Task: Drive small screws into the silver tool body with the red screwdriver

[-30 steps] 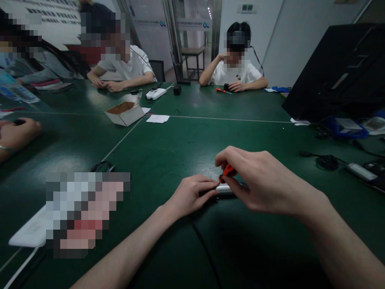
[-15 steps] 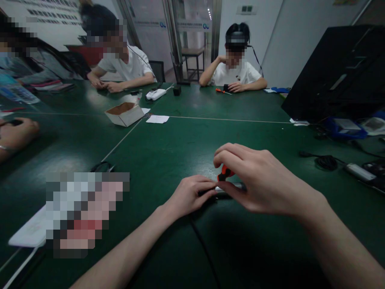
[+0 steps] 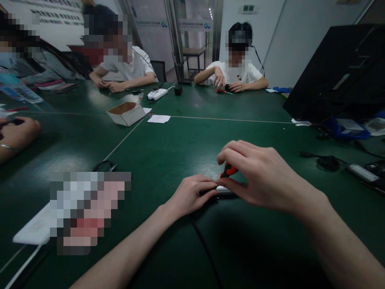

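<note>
My right hand (image 3: 255, 172) curls its fingers and thumb around the red and black handle of a screwdriver (image 3: 229, 170), tilted over a slim white and black object (image 3: 224, 188). The screwdriver's tip is hidden. My left hand (image 3: 194, 192) is closed on the left end of that slim object, which lies low at the table; my hands cover much of it, so its kind is unclear. A black cord (image 3: 202, 237) runs from under my left hand toward me.
An open carton (image 3: 128, 114), a paper slip (image 3: 159, 119) and a white power strip (image 3: 157, 94) lie ahead on the green table. Left is a white device (image 3: 33, 226), partly blurred out. Right are a coiled cable (image 3: 327, 162) and a large black screen (image 3: 337, 72). Several people sit around.
My right hand and the screwdriver have shifted slightly up and right. My left hand stays in place. The person across has lowered a hand to the screwdriver on the table before them.
</note>
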`<state>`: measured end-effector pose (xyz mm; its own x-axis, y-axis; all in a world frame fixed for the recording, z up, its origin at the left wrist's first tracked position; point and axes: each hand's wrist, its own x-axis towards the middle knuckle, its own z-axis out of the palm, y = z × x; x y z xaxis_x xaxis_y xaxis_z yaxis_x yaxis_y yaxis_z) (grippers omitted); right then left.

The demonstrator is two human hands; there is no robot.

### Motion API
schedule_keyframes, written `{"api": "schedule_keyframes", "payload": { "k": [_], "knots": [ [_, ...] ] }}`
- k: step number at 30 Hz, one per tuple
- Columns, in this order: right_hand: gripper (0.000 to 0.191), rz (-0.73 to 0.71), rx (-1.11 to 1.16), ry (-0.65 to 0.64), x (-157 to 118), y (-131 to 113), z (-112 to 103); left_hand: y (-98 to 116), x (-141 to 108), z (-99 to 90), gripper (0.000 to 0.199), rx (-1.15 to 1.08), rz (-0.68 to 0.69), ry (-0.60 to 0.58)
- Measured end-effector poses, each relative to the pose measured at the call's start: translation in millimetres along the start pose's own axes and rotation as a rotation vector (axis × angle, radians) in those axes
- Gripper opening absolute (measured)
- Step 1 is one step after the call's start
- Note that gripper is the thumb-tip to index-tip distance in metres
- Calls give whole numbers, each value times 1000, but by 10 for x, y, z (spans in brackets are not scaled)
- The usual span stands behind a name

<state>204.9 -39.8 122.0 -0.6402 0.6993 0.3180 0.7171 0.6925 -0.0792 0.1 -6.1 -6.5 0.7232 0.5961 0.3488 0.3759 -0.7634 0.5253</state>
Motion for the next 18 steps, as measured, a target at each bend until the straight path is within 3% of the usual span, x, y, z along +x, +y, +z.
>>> {"api": "schedule_keyframes", "payload": {
  "k": [5,14,18],
  "knots": [
    [20,8,201,-41,-10,-1,-15,17,7,-17,22,-22,-15,-18],
    [14,11,-40,8,13,33,57,13,2,-10,20,23,-2,-1],
    [20,6,70,-14,0,17,19,16,4,-11,20,-2,-2,-1]
  ]
}}
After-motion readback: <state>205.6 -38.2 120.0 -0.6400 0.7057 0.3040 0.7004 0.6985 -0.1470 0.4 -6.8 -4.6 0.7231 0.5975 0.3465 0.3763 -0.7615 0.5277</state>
